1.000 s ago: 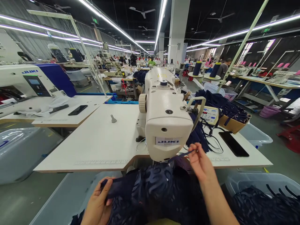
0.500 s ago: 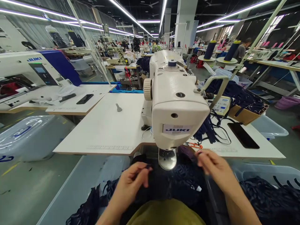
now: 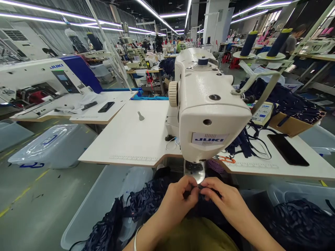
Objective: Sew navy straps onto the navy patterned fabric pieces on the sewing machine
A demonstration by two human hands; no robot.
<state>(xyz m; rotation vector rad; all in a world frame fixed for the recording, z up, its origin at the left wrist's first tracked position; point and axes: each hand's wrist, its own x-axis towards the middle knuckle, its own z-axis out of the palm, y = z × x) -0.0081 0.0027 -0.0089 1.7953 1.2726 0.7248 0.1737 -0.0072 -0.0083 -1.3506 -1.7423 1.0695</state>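
Dark fabric [image 3: 200, 187], only a scrap of it showing, sits right between the fingertips, in front of and below the head of the sewing machine [image 3: 214, 120]! Left hand [image 3: 180, 196] has it pinched, thumb against forefinger; right hand [image 3: 223, 196] grips it just beside, fingers equally narrow. Both sets of tips meet at the rounded metal plate [image 3: 195, 170] under the machine's head; whether they touch it, I can't tell. Right of the machine, orange-handled snips [image 3: 228, 159] lie near, a black phone [image 3: 288, 149] farther out. Patterned navy cloth [image 3: 107, 223] heaps below the machine, leftward.
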